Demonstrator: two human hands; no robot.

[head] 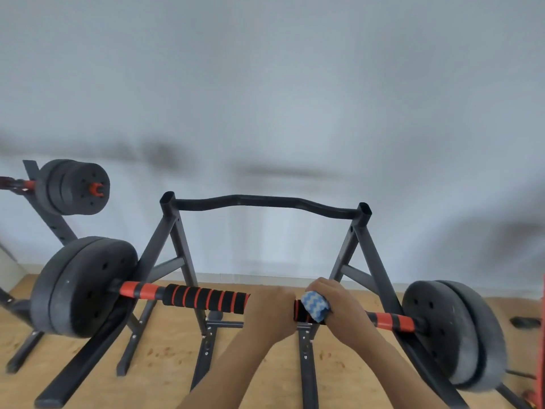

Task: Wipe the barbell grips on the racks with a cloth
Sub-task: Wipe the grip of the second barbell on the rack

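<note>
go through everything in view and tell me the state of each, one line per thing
Left hand: gripping the bar's middle.
Right hand: wrapping cloth round right grip.
Cloth: bunched on the grip.
Barbell: resting on rack, plates on both ends.
Left grip: uncovered.
Rack: standing on the floor.

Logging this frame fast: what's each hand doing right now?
Left hand: gripping the barbell at its middle.
Right hand: holding the blue-and-white cloth wrapped over the right foam grip.
</note>
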